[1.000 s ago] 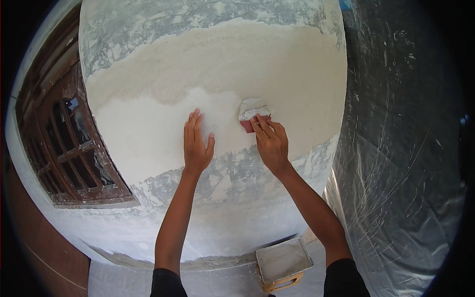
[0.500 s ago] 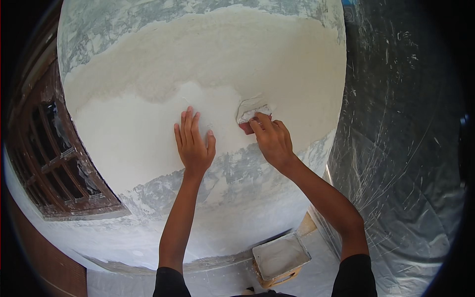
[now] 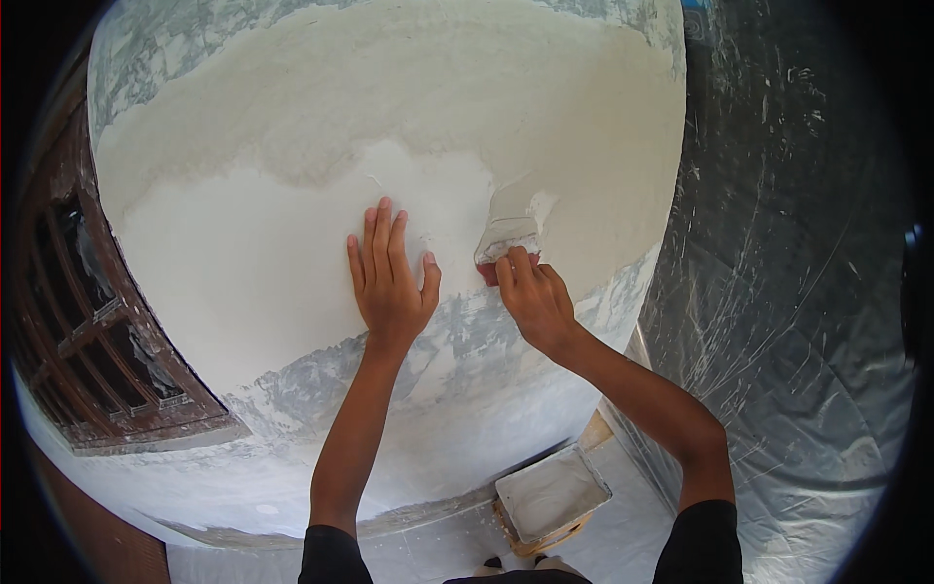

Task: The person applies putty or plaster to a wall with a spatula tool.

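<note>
plainly apart, the left hand [image 3: 394, 294] spreads open at the wall [image 3: 263, 263] while the right hand [image 3: 538, 306] clamps a red-edged scraper [image 3: 497, 245]. it meets the wall nearer the right edge

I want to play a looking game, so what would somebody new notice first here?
Probably the big pale patch across the middle of the wall, with the left hand spread over it. Just to its right, the right hand grips a red-handled scraper. Then the shiny dark plastic sheet stands out along the right side, and a tray of pale paste near the bottom.
</note>
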Available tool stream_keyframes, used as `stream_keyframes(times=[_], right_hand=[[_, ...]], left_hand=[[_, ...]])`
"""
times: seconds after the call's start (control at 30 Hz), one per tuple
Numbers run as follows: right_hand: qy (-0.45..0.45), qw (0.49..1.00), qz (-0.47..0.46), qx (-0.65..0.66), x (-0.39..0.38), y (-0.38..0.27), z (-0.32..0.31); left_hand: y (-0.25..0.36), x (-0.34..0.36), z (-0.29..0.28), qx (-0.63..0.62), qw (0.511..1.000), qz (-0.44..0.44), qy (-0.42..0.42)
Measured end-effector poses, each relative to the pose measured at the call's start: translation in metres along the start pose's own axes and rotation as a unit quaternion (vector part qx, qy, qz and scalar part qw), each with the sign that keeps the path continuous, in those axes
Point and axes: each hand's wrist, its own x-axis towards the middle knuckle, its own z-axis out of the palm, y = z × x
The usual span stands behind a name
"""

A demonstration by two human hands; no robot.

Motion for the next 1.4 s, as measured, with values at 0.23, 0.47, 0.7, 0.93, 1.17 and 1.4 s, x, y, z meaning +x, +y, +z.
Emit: stream_keyframes(times=[0.23,0.47,0.7,0.93,1.17,1.4], right_hand=[[-0.011,1.0,-0.025,0.002,-0.021,-0.006,0.002],[0.008,0.99,-0.074,0.122,-0.059,-0.015,0.004],[0.079,0.977,-0.08,0.179,-0.063,0.006,-0.012],[0.149,0.924,0.119,0.331,-0.014,0.041,-0.021],[0.174,0.777,0.327,0.509,0.031,0.076,0.007],[0.148,0.796,0.315,0.495,0.04,0.081,0.026]], left_hand=[[0.002,-0.002,0.002,-0.001,1.0,0.002,-0.009],[0.007,0.003,0.0,-0.011,1.0,-0.004,0.007],[0.005,0.004,0.004,-0.008,1.0,0.012,0.001],[0.005,0.002,0.007,0.049,0.999,0.015,0.003],[0.007,-0.001,0.01,0.074,0.997,0.016,-0.005],[0.007,-0.002,0.009,0.096,0.995,0.015,-0.011]])
